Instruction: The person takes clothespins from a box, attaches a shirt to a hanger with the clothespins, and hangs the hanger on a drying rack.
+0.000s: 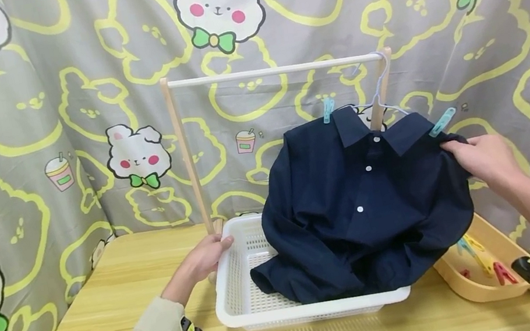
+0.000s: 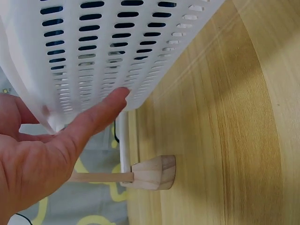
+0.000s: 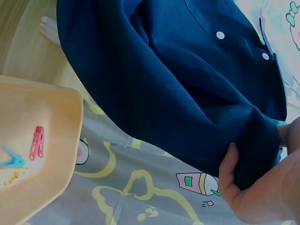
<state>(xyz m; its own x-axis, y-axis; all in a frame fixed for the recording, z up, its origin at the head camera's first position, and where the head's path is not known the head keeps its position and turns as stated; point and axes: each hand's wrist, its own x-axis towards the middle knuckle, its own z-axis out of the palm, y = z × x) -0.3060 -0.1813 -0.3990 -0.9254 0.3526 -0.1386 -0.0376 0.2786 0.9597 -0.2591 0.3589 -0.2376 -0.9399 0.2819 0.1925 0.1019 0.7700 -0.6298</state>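
Note:
A dark navy button-up shirt [image 1: 334, 194] hangs on a thin pale-blue hanger [image 1: 378, 87], whose hook is over the rack's rod at the right end. Light-blue clothespins [image 1: 328, 110] sit at both shoulders beside the collar. My right hand [image 1: 484, 156] pinches the shirt at the shoulder on the right, just below one pin; the right wrist view shows the cloth bunched between thumb and fingers. The shirt's lower part lies folded in a white perforated basket [image 1: 317, 310]. On the basket's left end, my left hand [image 1: 209, 255] grips the rim, one digit along the outer wall.
A wooden rack with a white rod [image 1: 270, 71] stands behind the basket, its foot [image 2: 154, 173] near my left hand. At the right, a yellow-orange tray [image 1: 505, 291] holds several coloured clothespins. A patterned curtain [image 1: 240, 22] hangs behind the wooden table [image 1: 150, 268].

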